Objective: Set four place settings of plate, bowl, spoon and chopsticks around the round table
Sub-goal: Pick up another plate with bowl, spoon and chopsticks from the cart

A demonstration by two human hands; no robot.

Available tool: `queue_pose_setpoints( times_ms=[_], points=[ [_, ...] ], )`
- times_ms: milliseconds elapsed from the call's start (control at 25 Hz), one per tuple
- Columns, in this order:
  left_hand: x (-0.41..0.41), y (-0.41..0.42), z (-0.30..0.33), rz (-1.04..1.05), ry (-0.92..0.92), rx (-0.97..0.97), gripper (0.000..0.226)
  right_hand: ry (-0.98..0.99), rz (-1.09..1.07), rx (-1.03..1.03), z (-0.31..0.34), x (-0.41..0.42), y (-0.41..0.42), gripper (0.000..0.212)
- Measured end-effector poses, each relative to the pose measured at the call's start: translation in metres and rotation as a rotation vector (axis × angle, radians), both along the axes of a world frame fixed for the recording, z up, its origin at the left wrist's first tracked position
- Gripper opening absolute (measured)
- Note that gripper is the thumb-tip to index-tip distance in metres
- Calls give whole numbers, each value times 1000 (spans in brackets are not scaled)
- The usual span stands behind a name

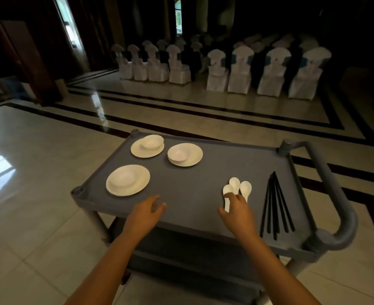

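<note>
Pinching one white spoon (227, 199) from the three on the grey cart (199, 172), our right hand (236, 211) closed around its handle; our left hand (146, 211) hovered relaxed, holding nothing, near the closest plate (127, 180), with chopsticks (275, 205) lying rightward.

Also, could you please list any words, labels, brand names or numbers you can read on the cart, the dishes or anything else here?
None: no readable text appears in this view.
Grey cart: no label or brand shows on its top or handle.
White plates, bowls and spoons: plain, unmarked.
Black chopsticks: no print visible.
Covered chairs: too dim and distant to show any marking.
</note>
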State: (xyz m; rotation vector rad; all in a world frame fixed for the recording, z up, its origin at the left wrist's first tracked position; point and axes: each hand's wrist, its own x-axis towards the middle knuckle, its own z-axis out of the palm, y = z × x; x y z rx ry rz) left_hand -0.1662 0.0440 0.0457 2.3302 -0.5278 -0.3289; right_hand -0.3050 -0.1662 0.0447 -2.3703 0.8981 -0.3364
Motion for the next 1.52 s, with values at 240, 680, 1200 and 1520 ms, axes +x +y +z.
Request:
queue_pose_setpoints(
  times_ms=[240,680,1200,1520],
  points=[
    [75,-90,-29,133,269,-141,40,104,-144,239,-53,41,-73,40],
    [165,-182,-88,465,1059,-752,41,235,-244,213,-81,78,-73,40],
    [228,-230,-100,642,1044,-738,45,-86,-680,652,-90,84,-59,27],
    [223,-219,-109,572,1111,-764,45,-403,-827,993,-84,87,-73,22]
  ],
)
